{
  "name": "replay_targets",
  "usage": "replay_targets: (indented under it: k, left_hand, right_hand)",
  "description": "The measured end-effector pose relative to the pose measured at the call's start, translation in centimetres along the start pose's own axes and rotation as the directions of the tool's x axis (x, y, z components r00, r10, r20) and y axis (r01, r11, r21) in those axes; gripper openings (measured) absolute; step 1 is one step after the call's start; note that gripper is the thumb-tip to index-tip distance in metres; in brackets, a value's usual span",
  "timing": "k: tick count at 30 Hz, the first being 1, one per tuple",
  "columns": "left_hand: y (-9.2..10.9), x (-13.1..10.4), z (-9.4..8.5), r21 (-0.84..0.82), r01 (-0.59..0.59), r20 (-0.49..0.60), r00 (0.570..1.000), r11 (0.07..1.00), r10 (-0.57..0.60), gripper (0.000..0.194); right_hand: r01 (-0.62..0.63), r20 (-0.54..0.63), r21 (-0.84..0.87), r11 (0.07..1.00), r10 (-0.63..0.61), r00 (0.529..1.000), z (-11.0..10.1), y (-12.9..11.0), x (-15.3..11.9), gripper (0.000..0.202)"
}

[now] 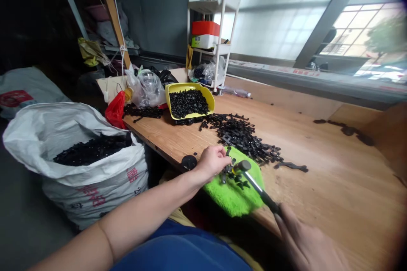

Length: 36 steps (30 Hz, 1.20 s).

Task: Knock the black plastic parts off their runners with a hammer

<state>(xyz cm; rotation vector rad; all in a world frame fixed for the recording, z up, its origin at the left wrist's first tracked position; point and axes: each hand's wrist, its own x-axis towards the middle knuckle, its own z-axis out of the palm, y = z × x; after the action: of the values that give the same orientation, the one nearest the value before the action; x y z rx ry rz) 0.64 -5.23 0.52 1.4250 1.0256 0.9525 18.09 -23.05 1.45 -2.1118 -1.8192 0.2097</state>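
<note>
My right hand [305,237] is wrapped round the dark grip of a small mallet [254,183]. The mallet's head, dark with a yellow face, hangs over a fluffy green cloth [233,203] at the table's front edge. Above the cloth, my left hand [212,161] is closed in a pinch on a small black plastic part [228,151], just left of the mallet head. Several more black pieces [241,183] lie on the cloth under the mallet. Behind it spreads a heap of long black plastic parts [244,135] on the wooden table [305,194].
A yellow scoop-shaped tray [212,103] full of small black pieces stands behind the heap. At left, an open white woven sack [92,190] holds black parts. A black disc [189,162] lies near the table edge. A white shelf rack [222,29] stands by the window.
</note>
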Motion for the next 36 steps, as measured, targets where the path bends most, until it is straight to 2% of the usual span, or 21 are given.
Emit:
replay_targets:
  k: [1,4,5,8,9,12,16,19,23,31,36]
  left_hand:
    - [0.0,0.0,0.1,-0.008,-0.005,-0.004,1.000,1.000,0.005,0.014]
    - [0.0,0.2,0.2,-0.044,-0.002,-0.005,1.000,0.999,0.002,0.015]
    - [0.1,0.3,0.3,-0.051,-0.002,-0.003,1.000,0.999,0.002,0.015]
    - [0.2,0.4,0.3,-0.064,0.007,-0.001,1.000,0.998,-0.007,0.017]
    - [0.3,0.4,0.3,-0.070,0.012,0.004,1.000,0.997,-0.012,0.017]
    - [0.5,0.4,0.4,-0.089,0.029,0.015,1.000,0.996,-0.027,0.018]
    - [0.7,0.4,0.3,-0.100,0.054,0.035,0.998,0.994,-0.051,0.018]
    - [0.7,0.6,0.3,-0.118,0.106,0.061,0.993,0.987,-0.099,0.018]
    - [0.7,0.8,0.4,-0.110,0.121,0.064,0.991,0.987,-0.114,0.018]
    - [0.9,0.8,0.3,-0.036,0.126,0.066,0.990,0.991,-0.123,0.017]
    - [0.7,1.0,0.3,0.019,0.133,0.050,0.990,0.991,-0.134,0.016]
  right_hand:
    - [0.040,0.002,-0.003,0.999,-0.040,0.999,0.1,0.3,0.1,0.039]
    - [0.089,-0.140,0.053,0.995,-0.081,0.987,0.3,1.2,0.1,0.034]
    - [0.086,-0.128,0.076,0.993,-0.076,0.989,0.3,1.2,0.2,0.034]
    - [0.045,0.059,0.099,0.994,-0.051,0.997,0.1,0.4,0.1,0.036]
    - [0.017,0.067,0.094,0.995,-0.023,0.997,0.0,0.0,0.1,0.037]
    - [-0.018,-0.056,0.109,0.994,0.024,0.998,-0.4,-1.2,-0.1,0.037]
    - [-0.007,0.015,-0.003,1.000,0.007,1.000,-0.5,-1.3,-0.1,0.032]
    - [0.024,-0.015,0.032,0.999,-0.023,1.000,-0.2,-0.4,0.3,0.031]
    - [0.089,0.018,-0.040,0.995,-0.088,0.996,0.1,0.2,0.7,0.034]
    - [0.076,0.009,-0.075,0.994,-0.076,0.997,0.2,0.4,0.9,0.032]
    - [0.072,-0.005,-0.031,0.997,-0.072,0.997,0.3,0.3,1.2,0.028]
